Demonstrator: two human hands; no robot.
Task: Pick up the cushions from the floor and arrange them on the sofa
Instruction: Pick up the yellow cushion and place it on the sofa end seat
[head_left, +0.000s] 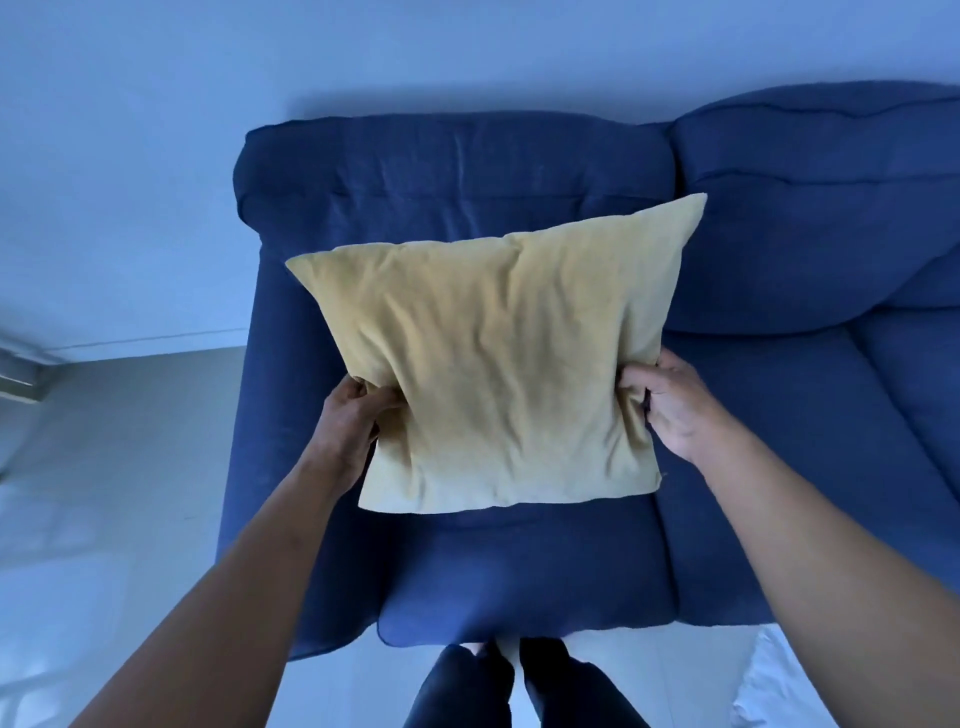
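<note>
A square yellow cushion (493, 364) is held over the left seat of a blue sofa (779, 415), its top edge leaning toward the backrest. My left hand (353, 421) grips its lower left side. My right hand (670, 405) grips its right side. Whether the cushion's lower edge touches the seat cannot be told.
The sofa's left armrest (270, 415) runs beside the cushion, with pale floor (104, 467) beyond it. A white wall (156, 156) stands behind the sofa. My legs (519, 686) stand against the seat front. Something white (779, 686) lies on the floor at lower right.
</note>
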